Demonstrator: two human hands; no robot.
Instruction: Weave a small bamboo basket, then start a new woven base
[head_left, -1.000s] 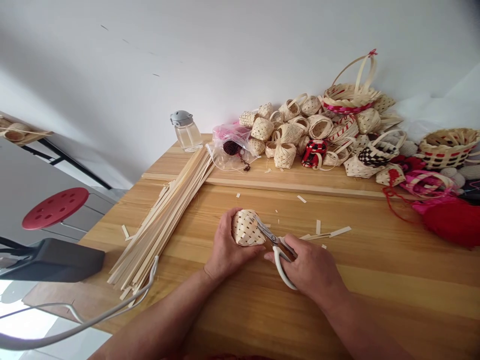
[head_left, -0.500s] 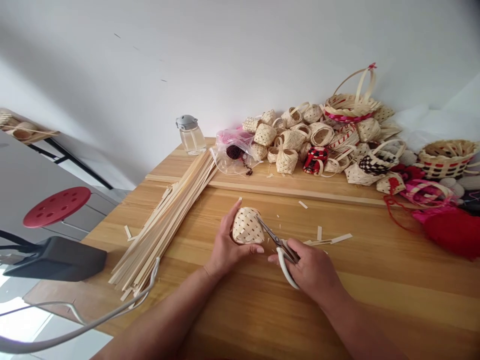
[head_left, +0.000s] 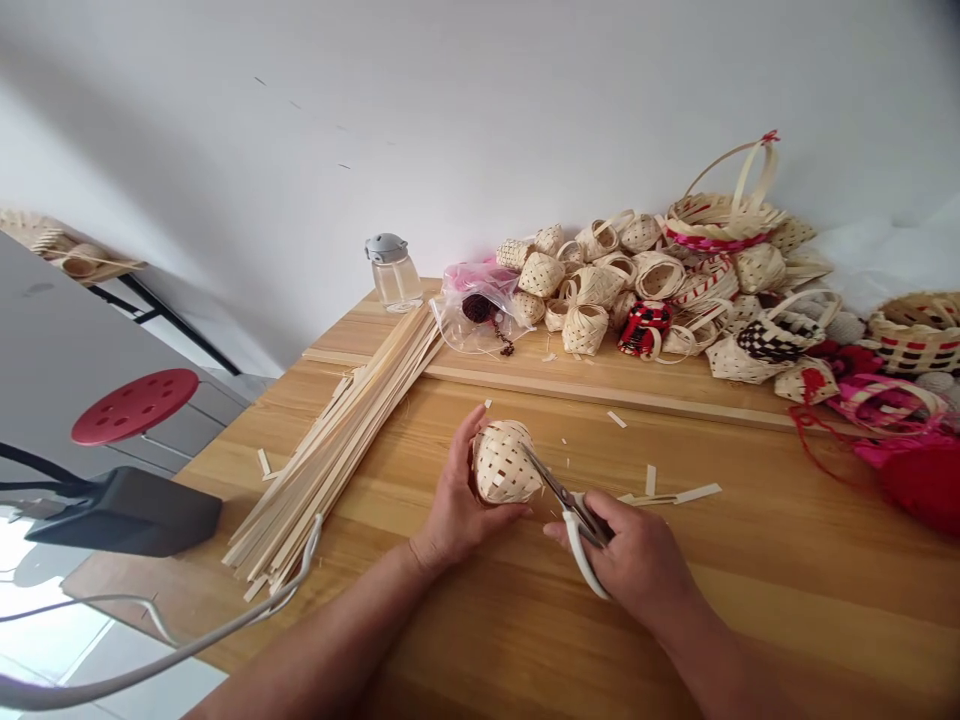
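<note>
My left hand point(head_left: 454, 505) grips a small pale woven basket point(head_left: 502, 462) just above the wooden table point(head_left: 787, 590), thumb under it and fingers behind. My right hand point(head_left: 637, 555) holds scissors point(head_left: 566, 500) with white handles; their metal blades point up-left and touch the basket's right side. Short cut strip pieces point(head_left: 679, 494) lie on the table just right of the scissors.
A bundle of long pale strips point(head_left: 352, 430) lies diagonally on the left. A heap of small woven baskets point(head_left: 645, 290), a larger handled basket point(head_left: 724, 210), a plastic bag point(head_left: 476, 310) and a clear bottle point(head_left: 394, 272) line the back. Red yarn point(head_left: 919, 480) is at right; a red stool point(head_left: 135, 405) stands beyond the left edge.
My left hand has turned the basket a little, so its open weave now faces me. The scissors stay at its right side. The view has shifted slightly.
</note>
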